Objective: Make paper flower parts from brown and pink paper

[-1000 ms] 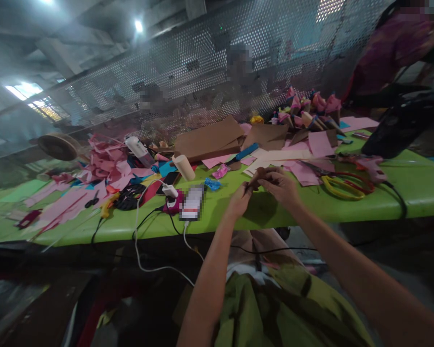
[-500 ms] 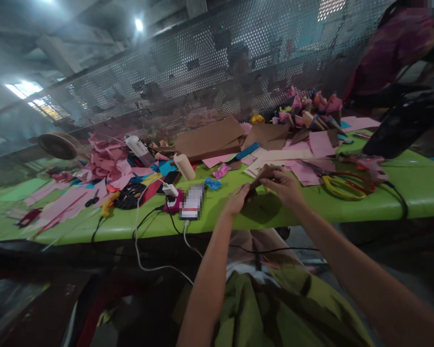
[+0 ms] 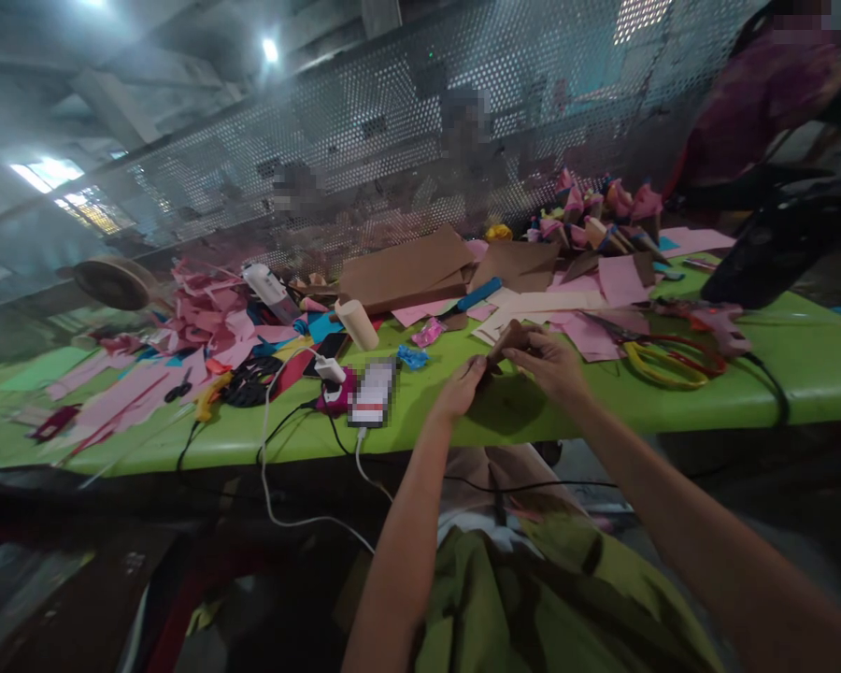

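Both my hands meet over the near part of a green table [image 3: 799, 365], closed on a small brown paper piece [image 3: 506, 338] rolled between them. My left hand [image 3: 461, 387] pinches its lower end with thumb and fingers. My right hand [image 3: 548, 361] curls its fingers over the upper part. The piece is mostly hidden by my fingers.
Brown card sheets [image 3: 406, 269], pink paper scraps [image 3: 210, 318], a cream roll [image 3: 356, 323], a glue gun [image 3: 270, 288], a charger with white cable [image 3: 329, 370] and yellow-red scissors [image 3: 665, 360] litter the table. Finished paper cones [image 3: 595, 220] stand at the back. A person [image 3: 763, 93] stands far right.
My hands shifted slightly on the brown piece, turning it between the fingers; they stay at the same spot over the table.
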